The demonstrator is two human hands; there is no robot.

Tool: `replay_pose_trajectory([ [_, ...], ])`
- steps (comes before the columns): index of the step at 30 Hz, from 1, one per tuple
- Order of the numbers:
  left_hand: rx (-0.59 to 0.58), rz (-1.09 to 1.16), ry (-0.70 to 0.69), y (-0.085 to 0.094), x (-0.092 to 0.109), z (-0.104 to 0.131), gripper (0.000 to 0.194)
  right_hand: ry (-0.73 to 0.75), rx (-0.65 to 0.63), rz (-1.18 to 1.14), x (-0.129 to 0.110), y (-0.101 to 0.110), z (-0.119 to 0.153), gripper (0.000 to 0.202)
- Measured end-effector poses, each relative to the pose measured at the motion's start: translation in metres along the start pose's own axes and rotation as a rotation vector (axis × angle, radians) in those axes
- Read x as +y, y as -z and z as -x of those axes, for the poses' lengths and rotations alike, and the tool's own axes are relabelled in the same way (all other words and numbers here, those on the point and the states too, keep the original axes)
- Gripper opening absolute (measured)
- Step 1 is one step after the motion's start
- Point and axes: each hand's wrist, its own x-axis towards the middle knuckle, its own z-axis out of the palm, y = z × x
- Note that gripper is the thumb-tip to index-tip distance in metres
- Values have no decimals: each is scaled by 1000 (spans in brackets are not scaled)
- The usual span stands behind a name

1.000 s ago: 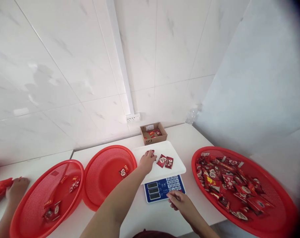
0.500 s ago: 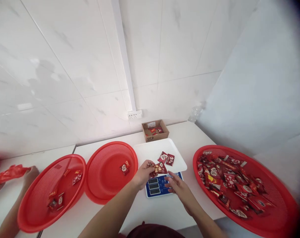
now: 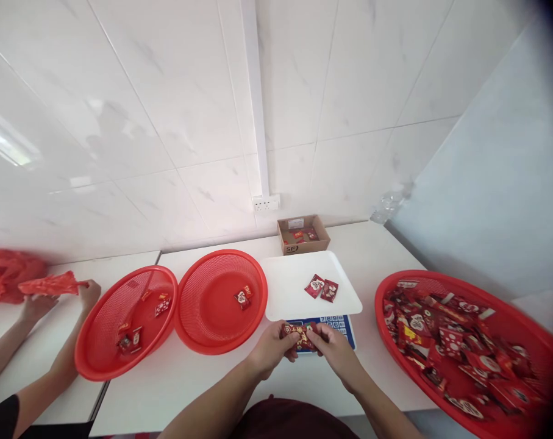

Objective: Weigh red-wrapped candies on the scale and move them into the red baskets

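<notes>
Item, one dark red packet (image 3: 302, 336) with gold lettering: we found it in front of the white weighing pan (image 3: 283, 289), over the scale's blue keypad panel (image 3: 348, 329) in this view. The left hand (image 3: 271, 349) pinched one end and the right hand (image 3: 338, 352) the other, thumbs uppermost. We judged it light, its wrapper thin, smooth and rather slippery, its contents perhaps apt to crumble under a hard squeeze; the ends seemed the proper hold, with only mild pressure between thumb and fingers. Item, two red packets (image 3: 314, 285), lying flat on the pan side by side: we rated these equally light, best lifted by an edge. Item, one heaped red basket (image 3: 379, 305) at right: its packets overlapped, and we expected them to slide.
</notes>
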Motion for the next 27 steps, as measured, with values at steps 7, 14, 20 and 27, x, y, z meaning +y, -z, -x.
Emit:
replay_pose_trajectory([
  [7, 395, 445, -16, 34, 7, -12, 14, -138, -8, -122, -1, 8, 3, 31],
  [14, 575, 605, 37, 83, 22, -14, 16, -34, 114, 148, 16, 28, -15, 28],
  [20, 349, 492, 188, 63, 16, -2, 29, 108, 261, 749, 20, 48, -69, 43],
  [27, 178, 388, 208, 41, 21, 7, 32, 4, 257, 783, 9, 46, -117, 52],
])
